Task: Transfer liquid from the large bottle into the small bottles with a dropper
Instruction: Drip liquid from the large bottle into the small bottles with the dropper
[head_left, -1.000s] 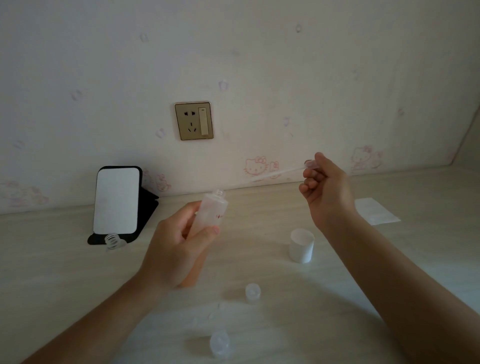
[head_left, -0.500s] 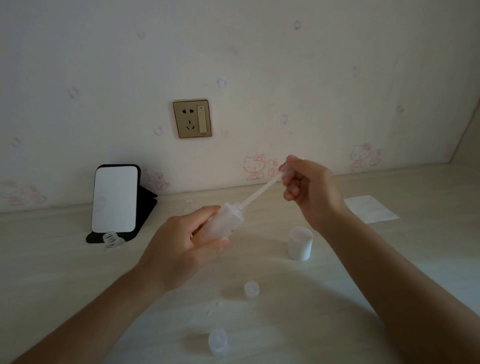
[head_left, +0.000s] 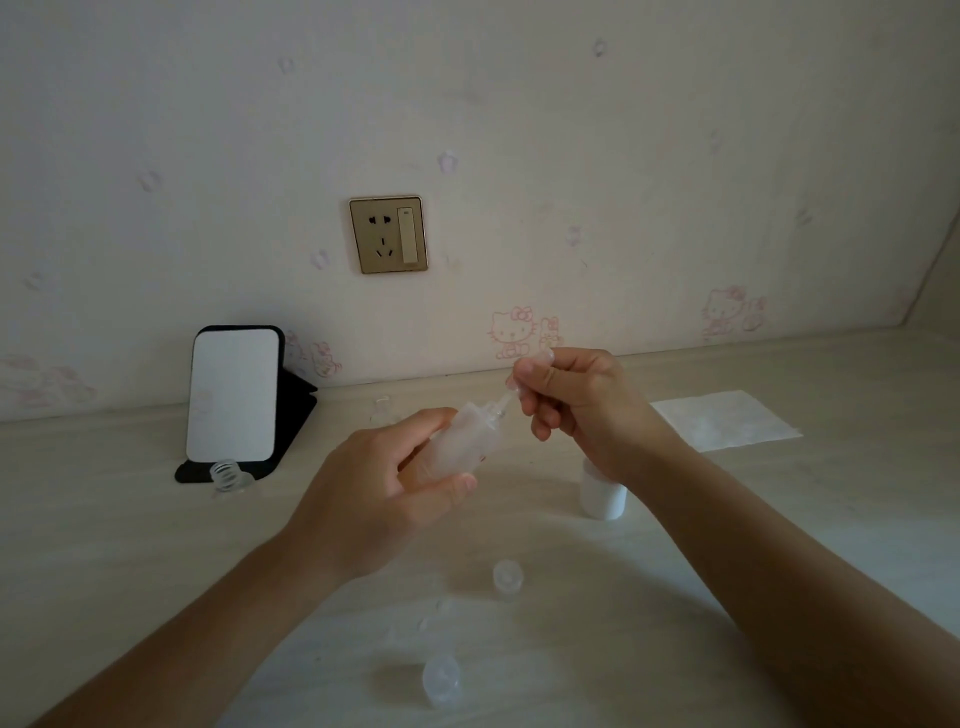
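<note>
The one large frosted translucent plastic bottle (head_left: 460, 449) is off the table and tilted, with its neck toward the upper right. Your left hand (head_left: 374, 493) grips its body, fingers and thumb curled round it. The single clear plastic dropper (head_left: 503, 406) runs down into the bottle's mouth. Your right hand (head_left: 576, 405) pinches its upper end between thumb and fingers, just above the neck. Both hands are over the pale wood-grain table (head_left: 130, 545).

Going outward, you have three small clear bottles that can be counted. The middle small bottle (head_left: 507, 577) stands on the table below your hands, and the near small bottle (head_left: 440, 680) is closest to you. One white cylindrical cap (head_left: 602, 499) stands under your right wrist. A faint clear shape (head_left: 382, 409) behind your left hand is too dim to tell.

At the left, one white-faced panel on a black folding stand (head_left: 234, 395) is by the wall, with the ribbed-neck small bottle (head_left: 227, 474) at its foot. One white paper sheet (head_left: 722, 426) lies at the right. One gold wall socket (head_left: 388, 235) is above.
</note>
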